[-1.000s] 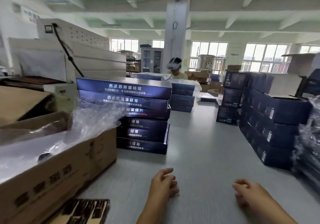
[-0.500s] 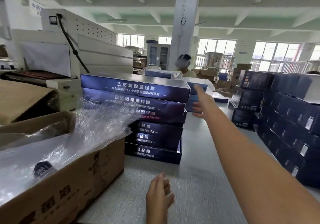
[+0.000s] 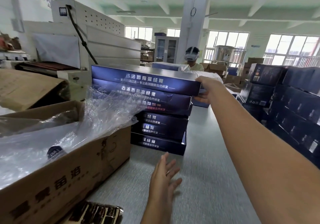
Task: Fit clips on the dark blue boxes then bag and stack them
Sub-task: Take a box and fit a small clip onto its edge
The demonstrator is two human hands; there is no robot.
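Right hand grip: the right hand (image 3: 207, 89) is clasping the right end of the top dark blue flat cardboard box with white lettering (image 3: 145, 79), fingers lying over its upper edge and thumb curling beneath.
Top box: it is sitting on top of the stack of dark blue flat boxes (image 3: 161, 120), its right end jutting a little past the box below.
Stack: it is standing on the grey table (image 3: 204, 171), at about 12 o'clock from the left hand.
Left hand: the left hand (image 3: 164, 177) is hovering low over the table with fingers spread and straight, holding nothing.
Carton: an open brown cardboard carton (image 3: 72, 170) is sitting at 9 o'clock of the left hand, touching the stack's left side.
Film: crinkled clear plastic film (image 3: 97, 118) is spilling out of the carton and draping against the stack's front.
Right pile: more dark blue boxes (image 3: 294, 102) are piled at 3 o'clock of the stack, well apart from it.
Background: a person wearing a white headset (image 3: 192, 56) is sitting behind the stack.
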